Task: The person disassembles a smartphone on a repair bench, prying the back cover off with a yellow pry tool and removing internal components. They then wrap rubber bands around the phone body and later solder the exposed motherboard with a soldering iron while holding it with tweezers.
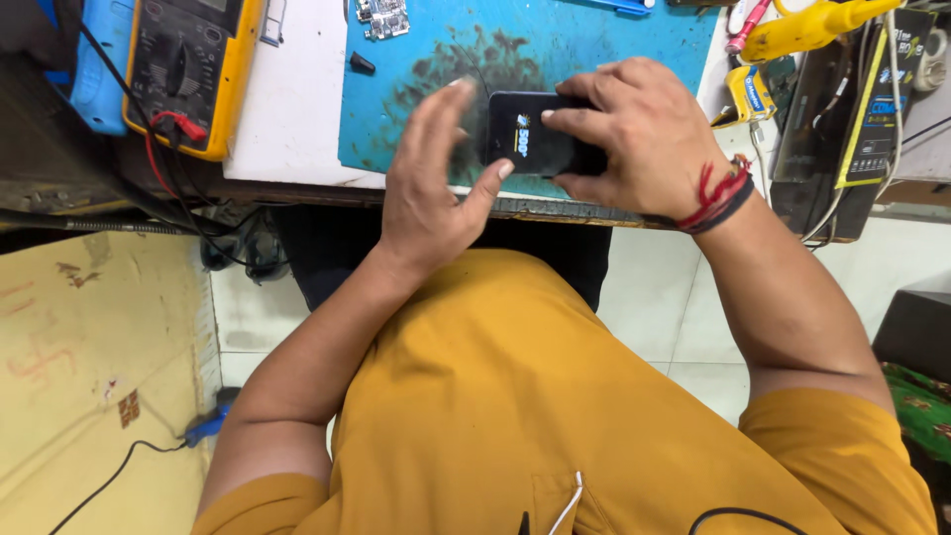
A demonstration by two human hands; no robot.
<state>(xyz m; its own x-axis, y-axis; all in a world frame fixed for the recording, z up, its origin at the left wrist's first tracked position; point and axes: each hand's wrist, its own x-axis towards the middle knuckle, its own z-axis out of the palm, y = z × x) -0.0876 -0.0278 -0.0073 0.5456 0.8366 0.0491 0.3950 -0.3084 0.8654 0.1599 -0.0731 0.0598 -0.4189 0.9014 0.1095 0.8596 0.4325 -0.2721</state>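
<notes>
Right hand (634,134) pins a black phone (530,139) flat on the blue mat (594,45) — left hand (431,188) beside it, fingers spread, thumb touching the phone's edge.

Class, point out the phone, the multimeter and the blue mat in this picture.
phone (535,139), head view, on its dark screen.
multimeter (183,69), head view, on its round dial.
blue mat (594,40), head view, on a bare patch above the right hand.

A yellow multimeter (188,69) with red and black leads sits at the desk's (287,109) left end. A small circuit board (384,18) lies on the stained blue mat (594,40), and a yellow tool (807,28) rests at the right.
</notes>
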